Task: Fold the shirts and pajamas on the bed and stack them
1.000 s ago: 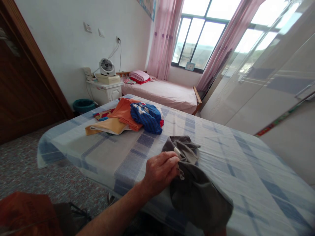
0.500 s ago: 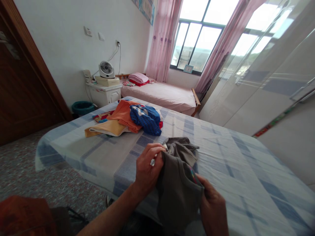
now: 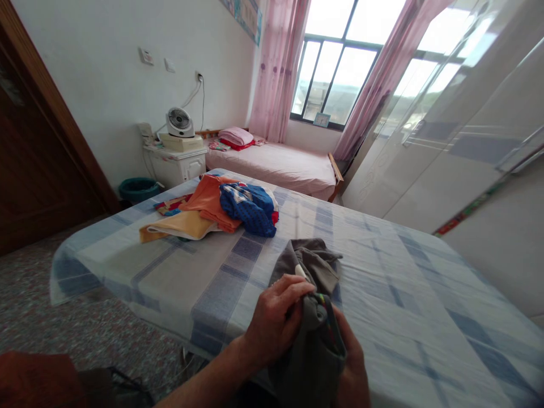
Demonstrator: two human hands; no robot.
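Observation:
A dark grey garment (image 3: 312, 345) hangs over the near edge of the table, its far part lying crumpled on the cloth. My left hand (image 3: 276, 320) is closed on its upper edge, near a small white patch and some coloured stitching. On the other side, my right hand (image 3: 352, 362) grips the garment's right edge, with most of the fingers hidden behind the fabric. Beyond my hands is a pile of clothes: a blue patterned garment (image 3: 250, 207), an orange garment (image 3: 212, 201) and a yellow garment (image 3: 182, 224).
The table (image 3: 408, 317) wears a blue and white checked cloth. Behind it stand a pink-covered bed (image 3: 289, 164) and a white bedside cabinet (image 3: 178, 170) with a fan (image 3: 179, 121). A teal bin (image 3: 138, 190) is at the left; a glossy wardrobe (image 3: 425, 170) rises at the right.
My hands have come closer together. The left hand has moved right and down along the garment's edge, and the right slightly left and down. The garment is more bunched between them.

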